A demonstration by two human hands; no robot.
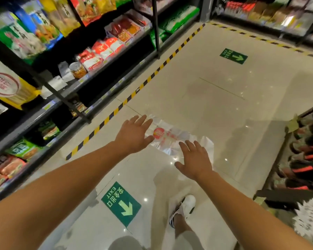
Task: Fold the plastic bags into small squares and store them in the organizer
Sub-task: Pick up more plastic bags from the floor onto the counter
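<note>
Floor [224, 109] — glossy tile — bears plastic bag [172, 138].

clear plastic bag [172, 139] red round logo; yellow-black striped floor tape [134, 94]; green exit sign [121, 204]

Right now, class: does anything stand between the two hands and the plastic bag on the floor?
Nothing visible does. The plastic bag lies flat on the floor tiles, with the left hand and right hand open right over its edges. No organizer is in view.
</note>
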